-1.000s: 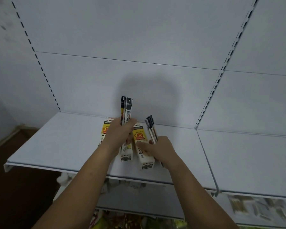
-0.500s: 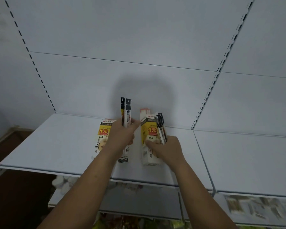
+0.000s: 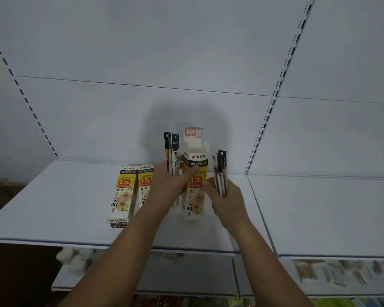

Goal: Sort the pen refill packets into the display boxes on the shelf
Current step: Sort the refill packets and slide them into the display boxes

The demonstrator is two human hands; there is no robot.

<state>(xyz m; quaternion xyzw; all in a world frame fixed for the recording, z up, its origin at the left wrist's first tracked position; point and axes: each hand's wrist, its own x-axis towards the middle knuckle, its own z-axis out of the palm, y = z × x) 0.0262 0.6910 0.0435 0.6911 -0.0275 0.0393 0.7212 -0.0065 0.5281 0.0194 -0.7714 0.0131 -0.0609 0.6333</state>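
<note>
Standing upright on the smooth white metal shelf (image 3: 53, 207), a tall yellow-and-white cardboard display box (image 3: 195, 196) with its top flap open is being pressed by the thumb of the left hand (image 3: 164, 185), in which slim black-and-white plastic refill packets (image 3: 173, 156) are being gripped. A second bundle of packets (image 3: 221, 173) is being clasped in the right hand (image 3: 226, 200), just beside the box. Two matching boxes (image 3: 122, 196) are lying flat to the left, with "M&G", "1元" and "0.5" being displayed.

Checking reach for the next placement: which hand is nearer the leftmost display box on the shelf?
Left. The left hand, holding refill packets, is just right of the leftmost display box, with a second box between. The right hand is farther right, beyond the upright box.
</note>
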